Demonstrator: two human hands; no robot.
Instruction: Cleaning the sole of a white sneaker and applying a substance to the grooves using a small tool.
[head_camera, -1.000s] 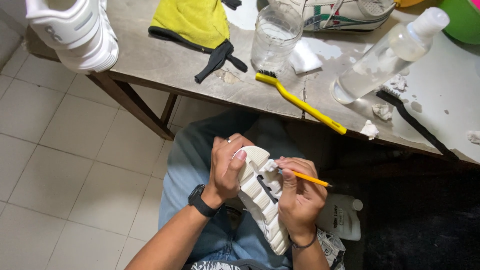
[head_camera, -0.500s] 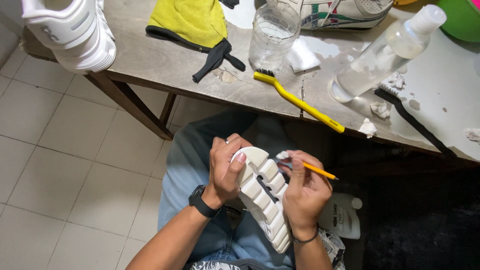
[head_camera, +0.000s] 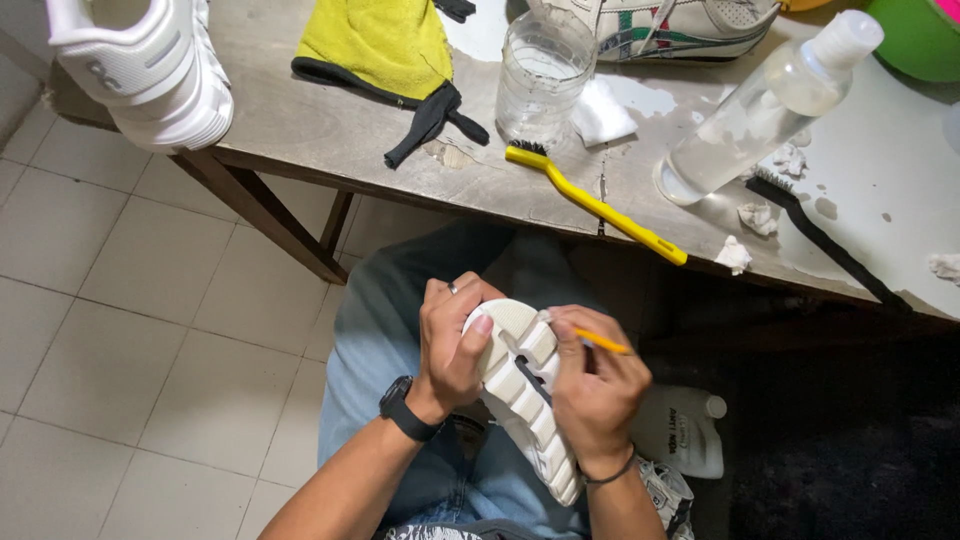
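Left hand (head_camera: 452, 340): our fingers wrap the white shoe (head_camera: 525, 395), sole up.
Right hand (head_camera: 592, 385): we pinch an orange-handled tool (head_camera: 603, 342).
Floor: white jug (head_camera: 682, 430).

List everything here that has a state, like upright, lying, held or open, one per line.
left hand: gripping the white shoe, sole up
right hand: holding a thin orange stick
white shoe: held over the lap, sole up
orange stick: tip at the sole
yellow brush: lying on the table
clear jar: upright, open
clear bottle: capped
second white shoe: resting on the table corner
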